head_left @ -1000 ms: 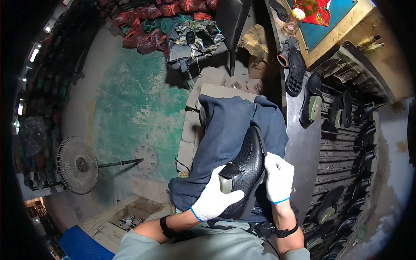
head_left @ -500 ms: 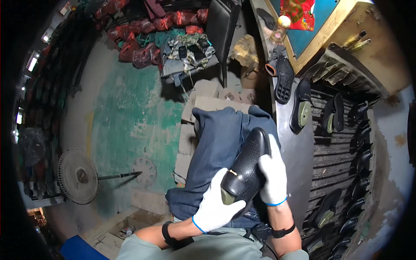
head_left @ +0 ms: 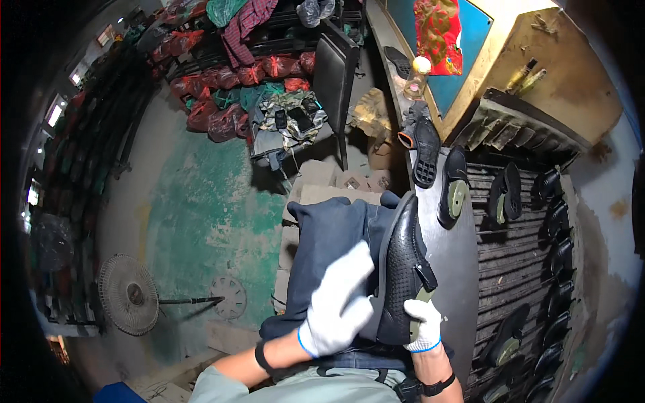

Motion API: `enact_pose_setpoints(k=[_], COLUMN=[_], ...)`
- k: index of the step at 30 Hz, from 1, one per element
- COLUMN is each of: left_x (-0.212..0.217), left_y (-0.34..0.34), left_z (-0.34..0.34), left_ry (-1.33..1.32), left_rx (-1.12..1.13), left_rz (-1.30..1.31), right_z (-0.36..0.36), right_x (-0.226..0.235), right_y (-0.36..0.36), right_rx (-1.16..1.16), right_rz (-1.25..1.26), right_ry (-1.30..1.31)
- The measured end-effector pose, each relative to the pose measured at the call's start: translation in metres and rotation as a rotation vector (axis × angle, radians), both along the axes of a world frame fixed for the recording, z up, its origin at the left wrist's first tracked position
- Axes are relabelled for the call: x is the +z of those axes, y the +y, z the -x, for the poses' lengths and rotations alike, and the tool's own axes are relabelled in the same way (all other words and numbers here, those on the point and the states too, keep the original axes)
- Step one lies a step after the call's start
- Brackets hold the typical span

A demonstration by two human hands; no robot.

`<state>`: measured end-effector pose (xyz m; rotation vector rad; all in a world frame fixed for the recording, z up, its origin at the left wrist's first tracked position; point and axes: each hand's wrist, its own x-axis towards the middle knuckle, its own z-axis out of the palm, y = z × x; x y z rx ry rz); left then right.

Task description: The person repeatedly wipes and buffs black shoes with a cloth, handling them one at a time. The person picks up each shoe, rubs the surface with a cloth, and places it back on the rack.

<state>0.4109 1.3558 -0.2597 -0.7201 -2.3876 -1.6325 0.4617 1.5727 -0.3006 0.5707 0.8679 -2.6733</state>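
A black loafer [head_left: 403,275] with a woven-textured upper stands tilted on its side above my lap, toe pointing away from me. Inside its opening shows a green shoe last [head_left: 424,295]. My right hand [head_left: 424,326], in a white glove with a blue cuff, grips the heel end, its thumb lying by the last. To the left of the shoe is my left hand [head_left: 338,302], gloved the same way, fingers stretched out and slightly blurred. It appears apart from the shoe. My legs in dark blue trousers [head_left: 322,248] lie beneath.
A grey metal ledge [head_left: 457,269] runs along my right, with a black shoe on a green last [head_left: 455,188] and a shoe sole [head_left: 426,154] on it. Beyond lies a slatted conveyor [head_left: 507,258] carrying several shoes. A fan [head_left: 131,295] stands left; a black chair [head_left: 334,87] is ahead.
The loafer has turned from upper facing up to more on its side. My left hand has let go and opened; my right hand has shifted to the heel. The view has tilted up slightly.
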Motion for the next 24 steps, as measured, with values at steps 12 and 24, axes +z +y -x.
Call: enact_pose_setpoints(k=[12, 24], left_x=[-0.042, -0.083], left_y=[0.046, 0.044], left_z=[0.075, 0.036], left_ry=[-0.4, 0.041], left_rx=[-0.08, 0.12], left_rz=[-0.402, -0.248], right_z=[-0.026, -0.005], right_x=[-0.019, -0.006], right_y=[0.005, 0.008], right_rx=[0.319, 0.153], right_rz=[0.437, 0.289], right_ry=[-0.193, -0.326])
